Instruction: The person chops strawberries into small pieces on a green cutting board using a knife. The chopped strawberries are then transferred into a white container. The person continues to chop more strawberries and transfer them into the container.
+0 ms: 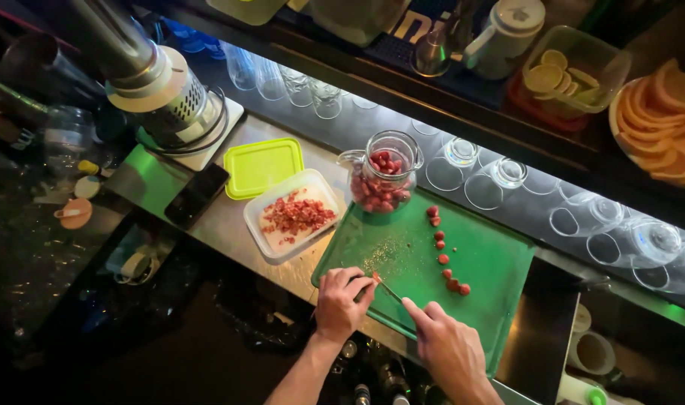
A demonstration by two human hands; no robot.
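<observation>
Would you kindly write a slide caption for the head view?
Left hand steadies a small red fruit piece on the green cutting board while the right hand cuts with a knife.

Two hands and two forearms come into the picture from the bottom edge. The left hand and the right hand are both bare: there are no gloves on them. No ring and no watch can be seen on the fingers or wrists, although the light is weak. The forearms are bare too, with no sleeve showing up to the edge of the picture. The nails look short and without polish, but they are small in this view.
</observation>
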